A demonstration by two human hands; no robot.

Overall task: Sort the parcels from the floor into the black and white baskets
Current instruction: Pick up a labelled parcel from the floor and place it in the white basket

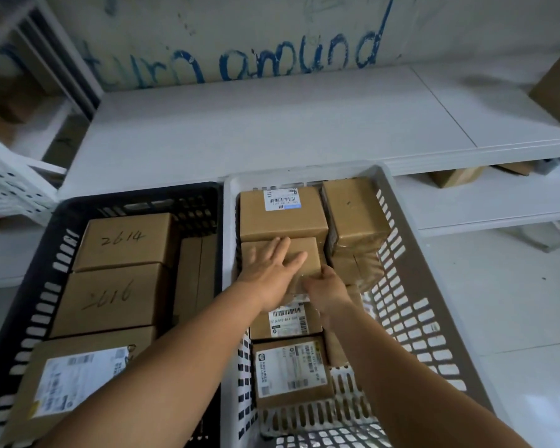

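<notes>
Two hands on one small box mid white basket: left hand flat w/ fingers spread on top, right hand pinching its near-right corner; it sits on other boxes, so could tip or slide into the right-side gap if let go unevenly.

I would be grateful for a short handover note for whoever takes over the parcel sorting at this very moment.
Left hand: flat, fingers straight, pressing on top of a small parcel in the white basket.
Right hand: fingers curled round that parcel's near edge.
White basket: several parcels inside, some with labels, some taped.
Black basket: parcels marked 2614 and 2616, a labelled one nearest, one more on edge beside them.
Done: both baskets hold parcels.
Left: settle the small parcel and let go. The floor pile is out of view, so I cannot tell how many remain.
</notes>
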